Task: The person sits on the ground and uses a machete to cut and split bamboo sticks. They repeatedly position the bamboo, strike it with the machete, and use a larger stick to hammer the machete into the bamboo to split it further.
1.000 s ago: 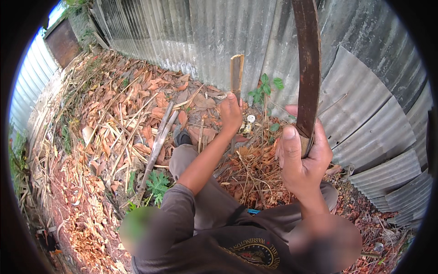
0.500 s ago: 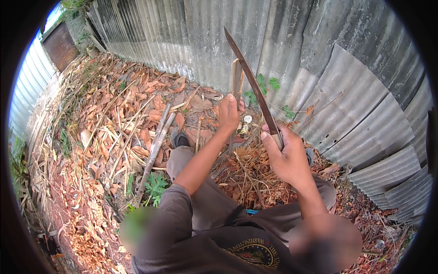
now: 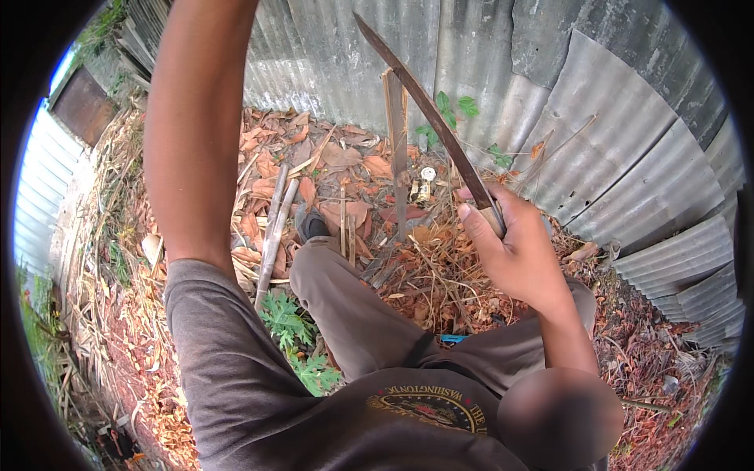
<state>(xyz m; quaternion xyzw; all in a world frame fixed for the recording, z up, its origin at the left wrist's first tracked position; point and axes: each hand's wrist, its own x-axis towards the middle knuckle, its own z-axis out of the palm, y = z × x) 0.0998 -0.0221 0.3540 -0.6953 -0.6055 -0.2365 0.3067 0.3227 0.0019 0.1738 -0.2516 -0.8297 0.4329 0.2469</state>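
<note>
My right hand point(image 3: 518, 243) is closed around the handle of a machete point(image 3: 440, 122). Its long, dark, rusty blade points up and to the left. Just left of the blade a split wooden stake point(image 3: 396, 141) stands upright out of the leaf litter. Part of the blade passes close to the stake's top in the picture; I cannot tell whether they touch. My left arm point(image 3: 200, 141) is raised toward the top of the picture, and its hand is cut off by the upper edge.
A corrugated metal fence point(image 3: 353, 71) runs behind the stake. Dry leaves point(image 3: 342, 153) cover the ground, with two sticks point(image 3: 275, 235) beside my shoe point(image 3: 311, 224). A small round-topped container point(image 3: 426, 174) lies near the stake. Green leafy plants point(image 3: 290, 318) grow by my knee, and a blue item point(image 3: 452, 338) lies between my legs.
My left hand has let go of the wooden stake and gone up out of the picture. My right hand still holds the machete, at nearly the same angle.
</note>
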